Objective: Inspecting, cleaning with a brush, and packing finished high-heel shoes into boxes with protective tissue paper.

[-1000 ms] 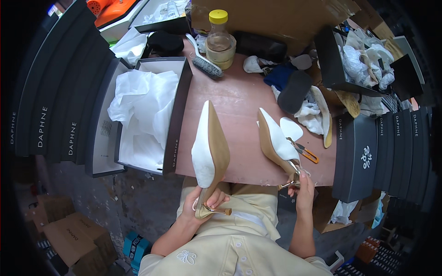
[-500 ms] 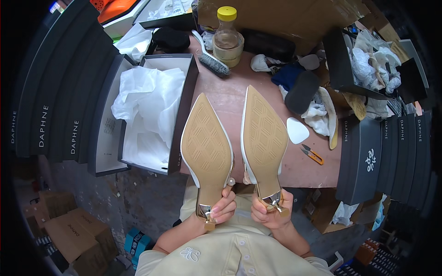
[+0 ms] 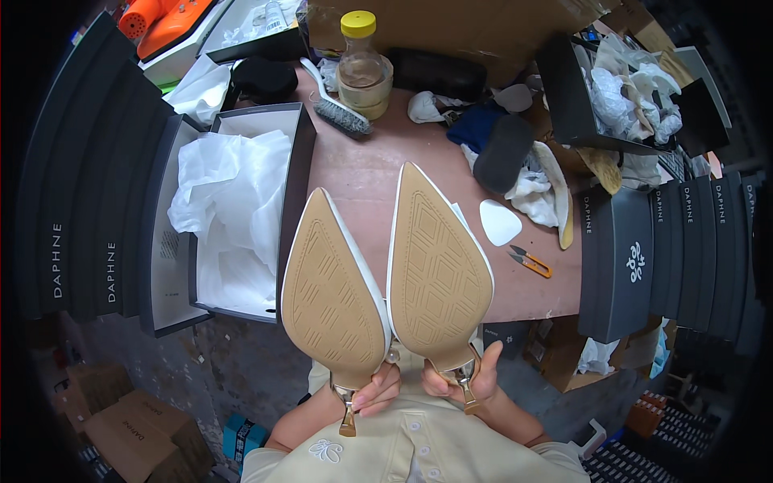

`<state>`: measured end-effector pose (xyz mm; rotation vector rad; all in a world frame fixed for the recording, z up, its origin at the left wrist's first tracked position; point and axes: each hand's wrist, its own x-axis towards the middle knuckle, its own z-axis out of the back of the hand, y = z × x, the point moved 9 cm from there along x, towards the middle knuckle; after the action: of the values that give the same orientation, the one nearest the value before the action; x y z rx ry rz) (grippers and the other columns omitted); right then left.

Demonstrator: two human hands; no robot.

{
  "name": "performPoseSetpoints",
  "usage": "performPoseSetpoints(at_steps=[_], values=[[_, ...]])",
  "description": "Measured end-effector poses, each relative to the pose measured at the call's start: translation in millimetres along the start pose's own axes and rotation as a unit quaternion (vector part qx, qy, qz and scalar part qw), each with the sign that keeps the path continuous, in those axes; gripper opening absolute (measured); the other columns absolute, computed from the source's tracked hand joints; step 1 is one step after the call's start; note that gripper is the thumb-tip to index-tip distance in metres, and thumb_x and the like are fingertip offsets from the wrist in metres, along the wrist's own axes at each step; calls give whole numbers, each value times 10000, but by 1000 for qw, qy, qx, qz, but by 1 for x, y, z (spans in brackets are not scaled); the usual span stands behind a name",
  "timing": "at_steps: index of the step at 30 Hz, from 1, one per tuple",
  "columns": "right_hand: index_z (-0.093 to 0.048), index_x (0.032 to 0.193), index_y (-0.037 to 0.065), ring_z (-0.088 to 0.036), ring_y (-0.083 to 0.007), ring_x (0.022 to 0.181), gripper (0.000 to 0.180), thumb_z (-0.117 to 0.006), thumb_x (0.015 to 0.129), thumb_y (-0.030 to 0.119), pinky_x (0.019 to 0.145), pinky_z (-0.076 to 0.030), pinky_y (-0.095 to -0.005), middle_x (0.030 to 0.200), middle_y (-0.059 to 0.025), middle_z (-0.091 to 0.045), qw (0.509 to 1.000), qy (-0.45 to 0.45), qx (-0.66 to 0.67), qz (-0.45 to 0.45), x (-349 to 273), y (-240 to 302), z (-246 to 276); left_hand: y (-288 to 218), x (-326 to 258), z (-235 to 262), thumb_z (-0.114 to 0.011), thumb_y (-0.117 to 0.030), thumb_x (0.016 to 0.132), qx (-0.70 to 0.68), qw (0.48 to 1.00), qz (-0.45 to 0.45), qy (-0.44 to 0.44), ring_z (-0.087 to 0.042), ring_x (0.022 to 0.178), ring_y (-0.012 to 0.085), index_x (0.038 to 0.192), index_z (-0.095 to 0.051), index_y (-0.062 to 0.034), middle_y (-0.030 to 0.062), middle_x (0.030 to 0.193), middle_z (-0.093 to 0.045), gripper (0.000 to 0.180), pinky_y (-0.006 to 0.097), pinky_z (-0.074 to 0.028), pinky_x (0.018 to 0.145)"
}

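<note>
A pair of pointed high-heeled shoes is held up side by side, tan patterned soles facing me and toes pointing away. White edges show along both, and their heels are gold and shiny. My left hand (image 3: 377, 389) grips the left shoe (image 3: 334, 294) near its heel, with a pearl-like bead by the fingers. My right hand (image 3: 465, 378) is closed around the back of the right shoe (image 3: 439, 270), thumb raised beside the heel. The two shoes touch or overlap near the middle. Their uppers are mostly hidden behind the soles.
An open shoebox (image 3: 299, 173) with white tissue paper (image 3: 241, 193) stands left on the pink table (image 3: 354, 173). Behind are a brush (image 3: 342, 117) and a yellow-capped jar (image 3: 364, 76). Thread snips (image 3: 531, 262), a white pad (image 3: 500, 223) and cloths lie right. Dark shoeboxes (image 3: 616, 266) flank both sides.
Both shoes have come closer to me, and their soles tilt so the heels hang lower. The gap between them has closed at the middle. The view has shifted slightly.
</note>
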<state>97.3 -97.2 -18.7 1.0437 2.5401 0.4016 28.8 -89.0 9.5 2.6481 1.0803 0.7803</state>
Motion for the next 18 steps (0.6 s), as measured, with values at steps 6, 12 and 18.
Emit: performPoseSetpoints(at_steps=[6, 12, 18], values=[[-469, 1100, -16, -318, -68, 533, 955, -272, 725, 840, 483, -275, -213, 692, -30, -467, 998, -14, -56, -6, 1, 0, -1, 2, -3, 1, -382, -289, 968, 2, 1000, 0, -14, -497, 504, 158, 984, -562, 23, 83, 574, -519, 361, 286, -485, 439], [-446, 1136, 2, -331, -67, 547, 870, -339, 774, 786, 478, -269, -202, 762, -64, -487, 999, -13, -27, -17, -5, -13, 10, 4, -4, 11, -414, -341, 947, 15, 997, 0, -82, -496, 516, 171, 956, -536, 30, 108, 637, -490, 390, 274, -481, 410], [-470, 1047, -2, -405, -102, 602, 799, -320, 812, 747, 536, -329, -217, 826, -79, -491, 998, -20, -43, -30, -7, -17, 8, 4, -6, 20, -431, -341, 943, -28, 992, -39, -120, -495, 525, 186, 956, -489, 25, 130, 655, -484, 370, 283, -490, 416]])
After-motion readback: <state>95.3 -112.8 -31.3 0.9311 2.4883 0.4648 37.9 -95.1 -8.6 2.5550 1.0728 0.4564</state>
